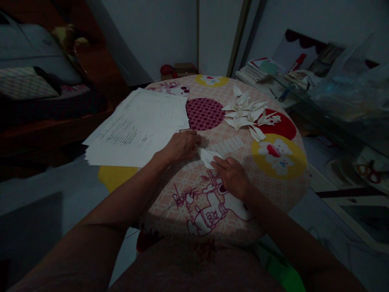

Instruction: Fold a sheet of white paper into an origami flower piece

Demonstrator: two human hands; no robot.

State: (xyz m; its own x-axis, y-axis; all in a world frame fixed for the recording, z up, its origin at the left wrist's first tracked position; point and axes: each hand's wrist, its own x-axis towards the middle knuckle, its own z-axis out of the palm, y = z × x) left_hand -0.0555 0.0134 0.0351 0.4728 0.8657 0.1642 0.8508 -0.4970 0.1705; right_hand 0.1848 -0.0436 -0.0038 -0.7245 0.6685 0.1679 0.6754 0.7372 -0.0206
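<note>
Folded paper [206, 158] between my hands — left hand [183, 146] pinches far-left end, right hand [233, 175] near-right — long axis slants toward me, rightward.

White printed-paper stack [136, 125] blocks L side of round pink-clothed table [273, 190]; folded white-paper flowers [240, 121] block far R. Gap betw., over purple patterned circle [205, 114].
</note>
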